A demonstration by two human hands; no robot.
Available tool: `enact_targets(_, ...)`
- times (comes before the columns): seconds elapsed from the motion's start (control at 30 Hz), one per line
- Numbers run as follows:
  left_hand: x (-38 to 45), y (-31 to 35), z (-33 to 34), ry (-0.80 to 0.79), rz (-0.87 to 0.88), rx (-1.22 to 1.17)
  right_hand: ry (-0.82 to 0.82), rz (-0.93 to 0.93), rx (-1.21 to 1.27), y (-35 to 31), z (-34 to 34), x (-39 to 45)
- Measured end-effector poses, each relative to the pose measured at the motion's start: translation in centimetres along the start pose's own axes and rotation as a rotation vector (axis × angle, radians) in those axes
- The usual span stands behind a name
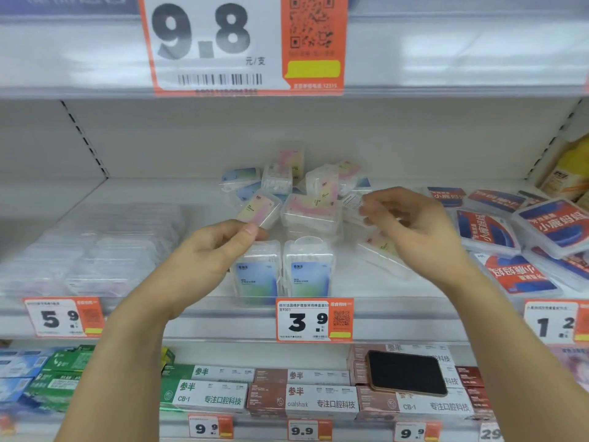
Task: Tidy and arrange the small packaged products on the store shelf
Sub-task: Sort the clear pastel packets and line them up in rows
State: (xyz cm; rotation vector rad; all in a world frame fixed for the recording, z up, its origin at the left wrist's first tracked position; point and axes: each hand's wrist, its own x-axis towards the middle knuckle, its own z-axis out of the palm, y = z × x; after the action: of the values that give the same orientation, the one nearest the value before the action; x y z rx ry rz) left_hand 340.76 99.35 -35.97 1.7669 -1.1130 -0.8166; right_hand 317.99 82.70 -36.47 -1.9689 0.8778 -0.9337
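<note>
Left hand point(220, 247) pinches a pastel box point(259, 212); right hand point(411, 224), raised, pinches a clear box point(353, 200).

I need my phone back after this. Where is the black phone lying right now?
In the head view, the flat black phone lies on the white and brown toothpaste boxes on the lower shelf, right of centre, below the orange 3.9 price tag.

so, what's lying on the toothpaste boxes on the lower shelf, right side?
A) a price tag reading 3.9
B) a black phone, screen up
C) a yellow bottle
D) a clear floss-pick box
B: a black phone lies flat on the reddish-brown toothpaste boxes, dark screen up. The 3.9 tag sits on the shelf rail above, and the yellow bottle stands on the upper shelf at far right.
</note>
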Motion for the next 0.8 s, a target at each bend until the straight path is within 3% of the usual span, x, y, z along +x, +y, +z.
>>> enact_targets(0.07,0.2,0.5,0.1,0.09,0.039,-0.003,0.048,0.063,-0.288,0.7,-1.8,0.3)
enact_targets(0.13,0.6,1.4,0.3,0.202,0.096,0.055,-0.138,0.196,-0.603,1.4,-3.0,0.4)
enact_targets(0.2,1.1,2.8,0.6,0.274,0.172,0.1,-0.306,0.317,-0.767,1.8,-3.3,0.2)
enact_targets(0.33,2.6,6.8,2.1,0.196,0.25,0.225,-0.29,0.314,-0.601,2.1,-3.4,0.0)
enact_targets(0.6,10.4,9.5,5.3,-0.36,0.127,1.009,-0.065,0.12,-0.137,2.7,-4.6,-0.1)
enact_targets(0.7,11.8,9.0,6.1,-0.388,0.11,1.1,0.036,0.11,0.004,3.1,-4.9,0.1)
enact_targets(0.8,12.6,8.3,6.9,-0.342,0.157,1.146,0.014,0.127,0.073,3.6,-4.9,0.3)
